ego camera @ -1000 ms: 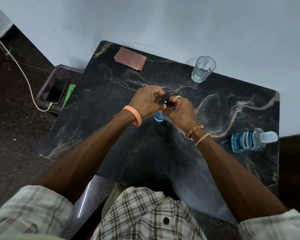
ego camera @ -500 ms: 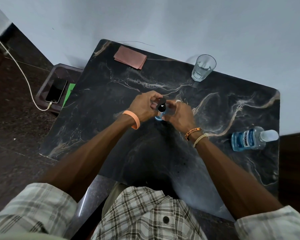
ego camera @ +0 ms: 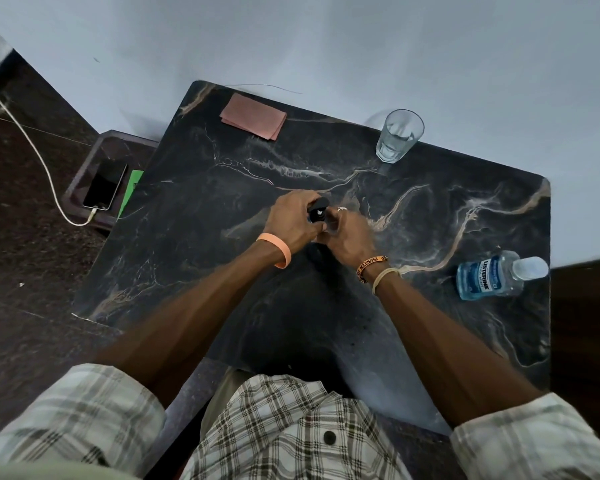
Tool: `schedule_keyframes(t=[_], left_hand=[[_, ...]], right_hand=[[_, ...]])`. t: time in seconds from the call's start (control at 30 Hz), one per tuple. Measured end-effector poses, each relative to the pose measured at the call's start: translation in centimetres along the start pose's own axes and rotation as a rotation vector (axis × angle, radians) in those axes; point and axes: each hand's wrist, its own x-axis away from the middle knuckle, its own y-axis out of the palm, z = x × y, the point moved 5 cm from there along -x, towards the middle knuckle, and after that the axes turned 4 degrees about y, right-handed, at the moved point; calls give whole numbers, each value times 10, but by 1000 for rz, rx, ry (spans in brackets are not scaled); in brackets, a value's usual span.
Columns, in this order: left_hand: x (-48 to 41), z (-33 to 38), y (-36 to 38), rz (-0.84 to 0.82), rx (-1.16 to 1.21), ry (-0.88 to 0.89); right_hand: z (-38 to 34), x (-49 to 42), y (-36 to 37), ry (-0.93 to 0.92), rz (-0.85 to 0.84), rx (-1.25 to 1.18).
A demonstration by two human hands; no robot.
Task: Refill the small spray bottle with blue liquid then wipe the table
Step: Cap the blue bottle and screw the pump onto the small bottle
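Now both hands have closed in over the small spray bottle [ego camera: 317, 212] on the table [ego camera: 222, 202]. The blue body seen beneath them a moment ago is covered, and only its black head shows. It stands well left of the mouthwash bottle [ego camera: 489, 277]. The left hand [ego camera: 293, 220] pinches the head and the right hand [ego camera: 349, 235] curls round the body, likely twisting it — loosening or tightening, I cannot tell.

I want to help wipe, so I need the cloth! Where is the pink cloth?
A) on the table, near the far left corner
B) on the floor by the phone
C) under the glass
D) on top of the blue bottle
A: the pink cloth lies folded flat on the table near its far left corner, well apart from the glass.
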Motion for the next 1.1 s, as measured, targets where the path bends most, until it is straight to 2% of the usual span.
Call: schedule_keyframes(t=[0.43,1.1], left_hand=[[0,0,-1,-14,43,-27],[-2,7,-16,-21,36,5]], right_hand=[[4,-3,2,5,-14,49],[6,-1,2,-14,-25,-27]])
